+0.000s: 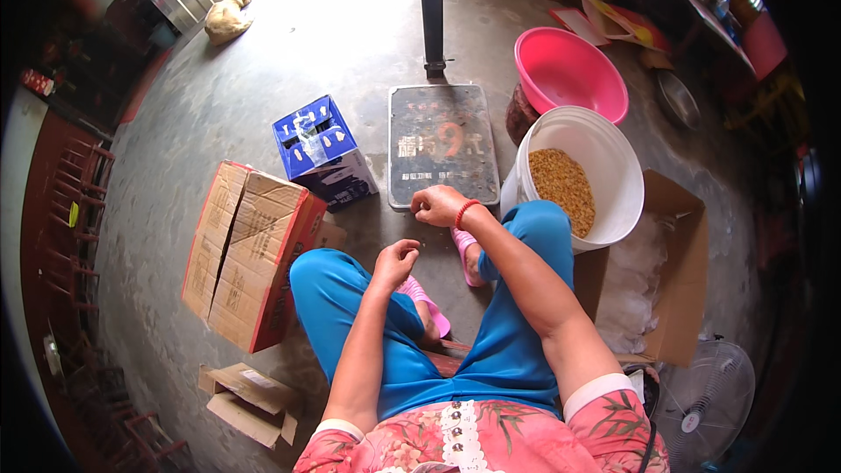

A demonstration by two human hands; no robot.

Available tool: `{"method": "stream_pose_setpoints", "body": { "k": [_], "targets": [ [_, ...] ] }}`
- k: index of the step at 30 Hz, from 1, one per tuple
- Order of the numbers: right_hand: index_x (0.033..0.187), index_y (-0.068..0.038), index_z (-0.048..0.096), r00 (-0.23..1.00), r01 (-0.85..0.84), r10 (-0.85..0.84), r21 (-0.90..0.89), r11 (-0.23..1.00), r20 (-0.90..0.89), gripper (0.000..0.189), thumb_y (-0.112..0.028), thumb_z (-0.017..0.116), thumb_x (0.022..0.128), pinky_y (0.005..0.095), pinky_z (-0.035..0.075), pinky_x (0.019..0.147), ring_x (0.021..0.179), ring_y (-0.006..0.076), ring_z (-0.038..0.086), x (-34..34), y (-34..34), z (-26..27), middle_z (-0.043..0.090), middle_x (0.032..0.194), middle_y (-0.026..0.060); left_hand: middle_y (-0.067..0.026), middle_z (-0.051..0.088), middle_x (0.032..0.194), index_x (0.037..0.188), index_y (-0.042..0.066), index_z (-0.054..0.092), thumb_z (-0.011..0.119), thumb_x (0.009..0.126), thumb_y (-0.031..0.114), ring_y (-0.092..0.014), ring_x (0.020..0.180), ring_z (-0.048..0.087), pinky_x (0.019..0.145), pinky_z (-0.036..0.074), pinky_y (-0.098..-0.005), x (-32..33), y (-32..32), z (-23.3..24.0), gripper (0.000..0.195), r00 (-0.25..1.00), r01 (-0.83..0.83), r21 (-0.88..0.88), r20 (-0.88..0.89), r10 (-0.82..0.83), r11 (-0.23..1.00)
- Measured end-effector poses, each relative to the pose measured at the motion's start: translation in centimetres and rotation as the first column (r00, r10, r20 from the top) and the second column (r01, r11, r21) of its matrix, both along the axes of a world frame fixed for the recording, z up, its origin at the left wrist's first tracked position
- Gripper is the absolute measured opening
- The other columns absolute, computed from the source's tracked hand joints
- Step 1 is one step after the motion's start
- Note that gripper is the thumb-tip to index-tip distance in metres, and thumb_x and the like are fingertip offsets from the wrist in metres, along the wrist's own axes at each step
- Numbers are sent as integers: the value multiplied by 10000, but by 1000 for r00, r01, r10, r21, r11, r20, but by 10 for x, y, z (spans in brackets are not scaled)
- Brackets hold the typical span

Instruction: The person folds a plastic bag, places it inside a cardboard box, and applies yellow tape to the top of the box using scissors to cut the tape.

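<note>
My right hand (439,205), with a red bead bracelet at the wrist, is held over the near edge of a platform scale (443,144). Its fingers curl inward, and whether something small is between them cannot be told. Lower and to the left, my left hand (395,263) hovers above my knee and a pink slipper, its fingers bent, with nothing visible in them. A white plastic bucket (617,171) beside my right knee holds yellow-brown grains (562,187). Left of the scale stands a blue carton (322,144) with a taped top.
A large cardboard box (253,249) stands left of my knee, a small opened one (250,401) behind it. Beyond the bucket is a pink basin (571,72). An open carton with clear plastic bags (631,289) and a fan (703,394) are at right. A dog (228,17) lies near the doorway.
</note>
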State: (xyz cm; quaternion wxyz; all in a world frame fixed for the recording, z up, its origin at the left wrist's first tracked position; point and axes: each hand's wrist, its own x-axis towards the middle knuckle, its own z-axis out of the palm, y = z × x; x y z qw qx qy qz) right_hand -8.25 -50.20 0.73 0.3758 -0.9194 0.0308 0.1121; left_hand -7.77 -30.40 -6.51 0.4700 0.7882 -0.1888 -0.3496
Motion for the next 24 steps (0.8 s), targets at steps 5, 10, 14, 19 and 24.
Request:
{"method": "stream_pose_setpoints", "body": {
  "k": [5, 10, 14, 19, 24],
  "targets": [
    [872, -115, 670, 999, -45, 44, -45, 998, -29, 198, -195, 591, 709, 381, 492, 744, 831, 308, 625, -2, 0, -2, 657, 857, 135, -113, 667, 875, 1017, 23, 632, 579, 814, 132, -151, 794, 628, 724, 493, -276, -7, 2, 14, 237, 991, 9, 32, 136, -13, 999],
    [878, -100, 661, 997, -47, 44, -63, 997, -60, 187, -168, 600, 715, 356, 493, 742, 809, 270, 633, -6, 2, -1, 658, 834, 120, -137, 664, 862, 1017, 24, 635, 554, 793, 133, -182, 788, 641, 728, 497, -296, -12, 7, 17, 262, 983, 3, 63, 182, -14, 998],
    [859, -106, 664, 998, -69, 67, -143, 987, -21, 182, -163, 590, 702, 370, 491, 740, 818, 285, 627, -11, 6, -5, 656, 834, 121, -135, 665, 859, 1018, 23, 636, 564, 788, 132, -176, 780, 642, 721, 497, -291, -7, 15, 6, 265, 985, 9, 26, 173, -13, 1000],
    [874, -113, 672, 989, -147, 139, -213, 966, -55, 216, -164, 581, 684, 390, 497, 746, 842, 311, 625, -39, -5, 5, 649, 871, 146, -110, 669, 895, 1026, 23, 636, 596, 815, 124, -144, 800, 624, 735, 496, -274, -11, 7, 14, 237, 988, 89, 50, 121, -95, 995],
    [864, -81, 624, 982, -8, 41, -178, 984, 183, 187, -164, 589, 700, 404, 489, 679, 770, 303, 624, -76, 10, 24, 647, 787, 119, -123, 662, 844, 1003, 5, 638, 572, 799, 124, -158, 765, 624, 709, 492, -278, -8, 13, -9, 245, 985, 147, 36, 88, -149, 989]
  ]
}}
